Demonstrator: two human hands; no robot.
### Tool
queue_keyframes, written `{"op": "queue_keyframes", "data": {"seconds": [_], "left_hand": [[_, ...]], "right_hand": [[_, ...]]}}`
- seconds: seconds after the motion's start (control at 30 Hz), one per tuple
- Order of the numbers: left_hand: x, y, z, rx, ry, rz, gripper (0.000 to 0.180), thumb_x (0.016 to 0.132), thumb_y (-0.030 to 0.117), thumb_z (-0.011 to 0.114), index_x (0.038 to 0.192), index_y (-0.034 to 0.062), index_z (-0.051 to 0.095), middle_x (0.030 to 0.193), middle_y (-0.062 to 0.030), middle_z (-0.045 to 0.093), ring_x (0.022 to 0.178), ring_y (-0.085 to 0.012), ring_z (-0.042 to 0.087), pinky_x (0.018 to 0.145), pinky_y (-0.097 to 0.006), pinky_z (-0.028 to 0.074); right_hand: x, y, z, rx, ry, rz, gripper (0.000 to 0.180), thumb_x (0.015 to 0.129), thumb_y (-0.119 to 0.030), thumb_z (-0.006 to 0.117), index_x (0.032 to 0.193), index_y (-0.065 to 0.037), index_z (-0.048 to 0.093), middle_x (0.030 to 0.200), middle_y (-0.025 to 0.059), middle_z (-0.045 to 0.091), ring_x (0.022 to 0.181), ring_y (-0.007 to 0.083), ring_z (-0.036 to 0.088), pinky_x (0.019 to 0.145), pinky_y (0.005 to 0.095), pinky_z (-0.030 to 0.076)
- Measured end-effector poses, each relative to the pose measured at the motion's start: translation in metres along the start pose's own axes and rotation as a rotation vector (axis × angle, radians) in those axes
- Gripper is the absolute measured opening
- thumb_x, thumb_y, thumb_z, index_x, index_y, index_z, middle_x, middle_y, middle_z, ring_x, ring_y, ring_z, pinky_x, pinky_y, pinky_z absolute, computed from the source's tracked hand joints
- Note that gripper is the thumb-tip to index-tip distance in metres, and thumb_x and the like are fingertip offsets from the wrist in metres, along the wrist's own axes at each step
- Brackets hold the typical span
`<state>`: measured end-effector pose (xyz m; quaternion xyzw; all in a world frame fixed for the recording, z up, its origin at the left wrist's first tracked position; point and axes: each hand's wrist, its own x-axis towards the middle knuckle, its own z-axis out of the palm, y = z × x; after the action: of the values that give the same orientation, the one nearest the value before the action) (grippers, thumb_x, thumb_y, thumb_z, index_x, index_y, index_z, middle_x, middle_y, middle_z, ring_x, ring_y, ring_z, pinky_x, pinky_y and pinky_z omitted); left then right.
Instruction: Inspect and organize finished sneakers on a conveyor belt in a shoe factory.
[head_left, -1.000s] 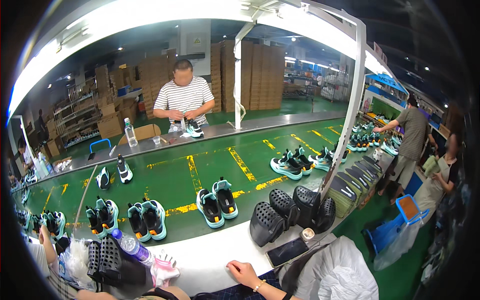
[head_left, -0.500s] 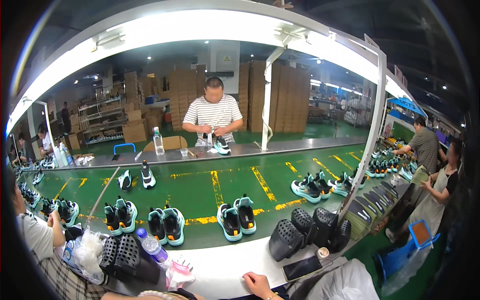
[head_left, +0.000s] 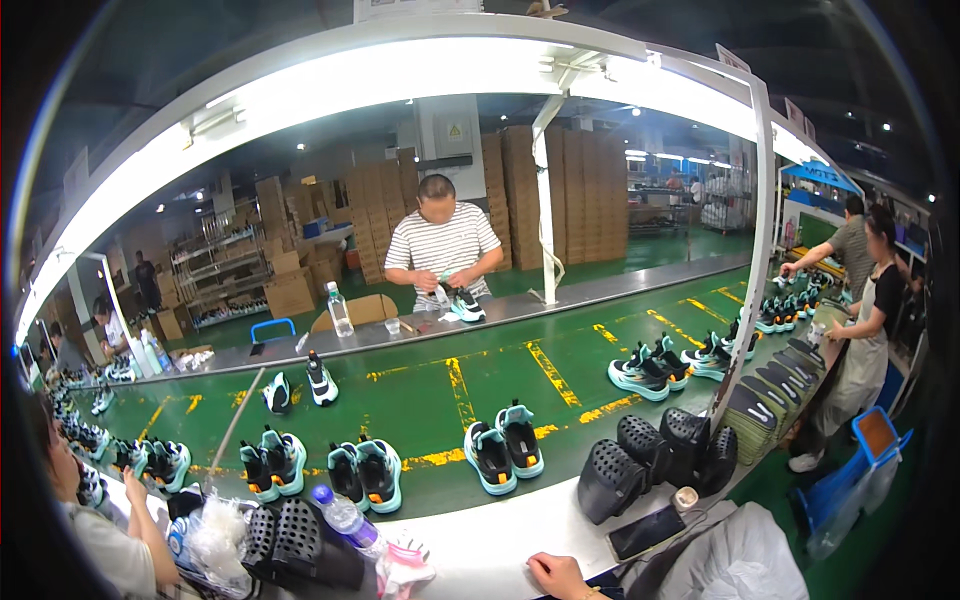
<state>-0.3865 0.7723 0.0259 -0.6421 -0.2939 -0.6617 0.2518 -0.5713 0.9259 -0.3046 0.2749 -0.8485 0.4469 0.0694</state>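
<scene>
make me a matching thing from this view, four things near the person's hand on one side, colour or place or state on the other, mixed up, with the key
Column 1
1. right hand
2. phone
3. near bottle
4. crumpled cloth

Column 2
A. pink and white
B. clear, with a purplish-blue cap
C. bare, fingers curled, at the white tabletop
D. dark-screened, lying near the black perforated pieces on the right

Right pairs: 1-C, 2-D, 3-B, 4-A

Blue sign (head_left: 822,178) bears lettering; yellow label (head_left: 455,131) marks a pale box (head_left: 434,138).
</scene>
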Motion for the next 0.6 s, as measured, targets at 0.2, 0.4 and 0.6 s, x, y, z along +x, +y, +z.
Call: {"op": "queue_keyframes", "data": {"seconds": [0.2, 0.4, 0.6], "left_hand": [[0.001, 0.020, -0.002, 0.184, -0.008, -0.254, 0.035, 0.099, 0.019, 0.033, 0.108, 0.0062, 0.064, 0.119, -0.0076, 0.061, 0.116, -0.0192, 0.055, 0.100, -0.039, 0.040], [-0.002, 0.054, -0.018, 0.451, 0.079, -0.486, 0.032, 0.097, 0.017, 0.039, 0.106, 0.0003, 0.064, 0.117, -0.0121, 0.062, 0.112, -0.0208, 0.057, 0.097, -0.037, 0.043], [-0.022, 0.026, -0.079, 0.341, 0.181, -0.708, 0.030, 0.094, 0.014, 0.044, 0.105, -0.0056, 0.064, 0.115, -0.0166, 0.064, 0.109, -0.0224, 0.060, 0.095, -0.035, 0.045]], "right_hand": [[0.002, -0.017, -0.002, 0.036, -0.056, 0.035, 0.022, 0.088, -0.020, 0.057, 0.096, -0.003, 0.067, 0.085, 0.0227, 0.066, 0.080, 0.0416, 0.063, 0.071, 0.0453, 0.051], [-0.006, -0.023, -0.019, 0.015, -0.102, 0.090, 0.029, 0.090, -0.025, 0.055, 0.099, 0.000, 0.066, 0.088, 0.0245, 0.066, 0.083, 0.0426, 0.062, 0.074, 0.0478, 0.049], [-0.004, -0.012, -0.029, 0.187, -0.185, 0.253, 0.031, 0.092, -0.026, 0.053, 0.109, -0.003, 0.066, 0.094, 0.0243, 0.066, 0.088, 0.0407, 0.064, 0.076, 0.0450, 0.050]]}}
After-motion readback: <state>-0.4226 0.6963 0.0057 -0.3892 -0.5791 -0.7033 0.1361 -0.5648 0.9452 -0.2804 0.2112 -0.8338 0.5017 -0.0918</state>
